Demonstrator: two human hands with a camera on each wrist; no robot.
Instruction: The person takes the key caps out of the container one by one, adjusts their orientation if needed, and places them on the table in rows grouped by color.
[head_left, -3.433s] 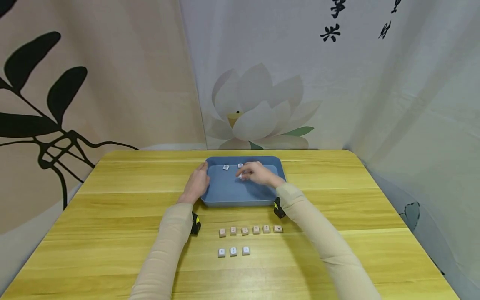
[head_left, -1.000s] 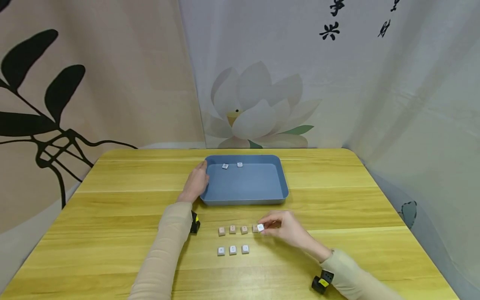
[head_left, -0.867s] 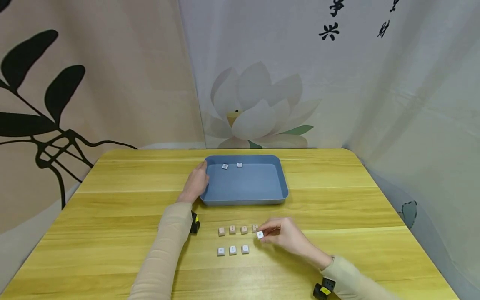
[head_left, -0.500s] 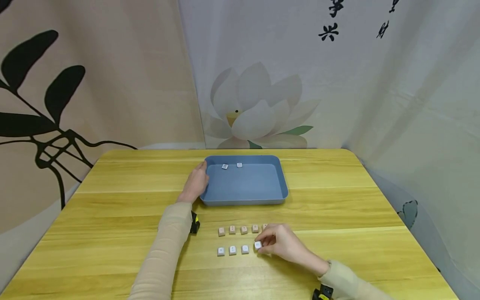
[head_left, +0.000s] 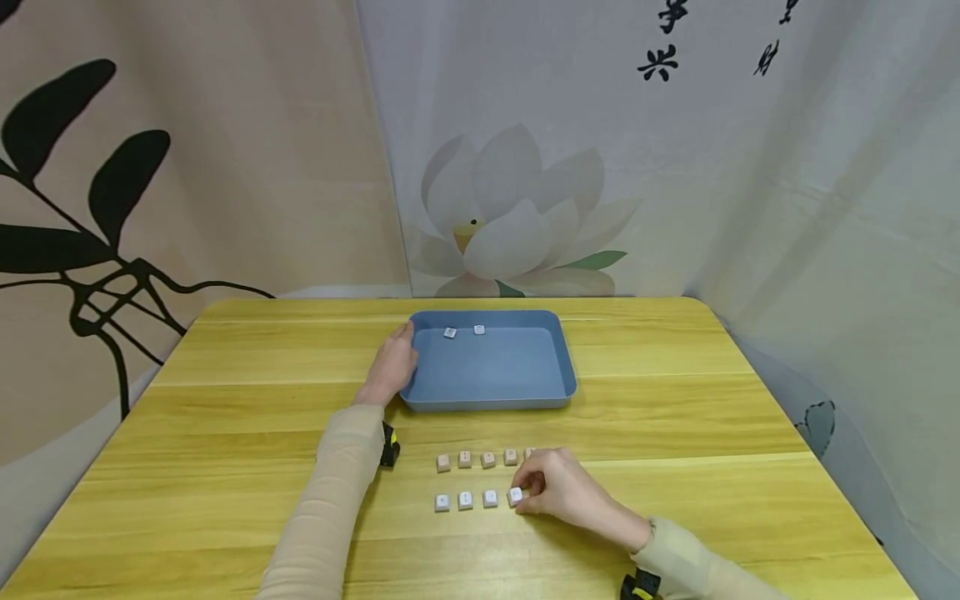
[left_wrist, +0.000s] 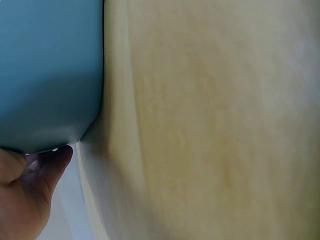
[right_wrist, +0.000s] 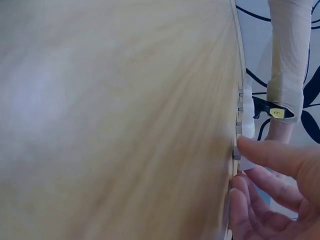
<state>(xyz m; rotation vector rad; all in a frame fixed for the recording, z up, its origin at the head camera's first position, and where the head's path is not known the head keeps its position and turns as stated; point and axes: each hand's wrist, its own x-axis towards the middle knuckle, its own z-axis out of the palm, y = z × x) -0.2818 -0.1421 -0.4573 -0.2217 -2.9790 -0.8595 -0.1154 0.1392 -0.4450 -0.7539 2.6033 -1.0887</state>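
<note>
In the head view, my right hand [head_left: 562, 492] pinches a white keycap [head_left: 515, 496] between thumb and fingers at the right end of the front row of white keycaps [head_left: 466, 500]. The right wrist view shows the thumb and fingertips at this keycap [right_wrist: 237, 154], low by the table. My left hand [head_left: 390, 364] holds the left side of the blue tray [head_left: 487, 408], its thumb and a finger against the tray wall in the left wrist view. Two white keycaps [head_left: 479, 330] lie near the tray's back wall.
Behind the front row runs a row of beige keycaps [head_left: 488, 459]; my right hand hides its right end. The wooden table [head_left: 225, 467] ends at a printed cloth backdrop [head_left: 525, 167].
My right hand has carried a keycap from the tray, over the beige row, down to the right end of the front row. My left hand stays at the tray.
</note>
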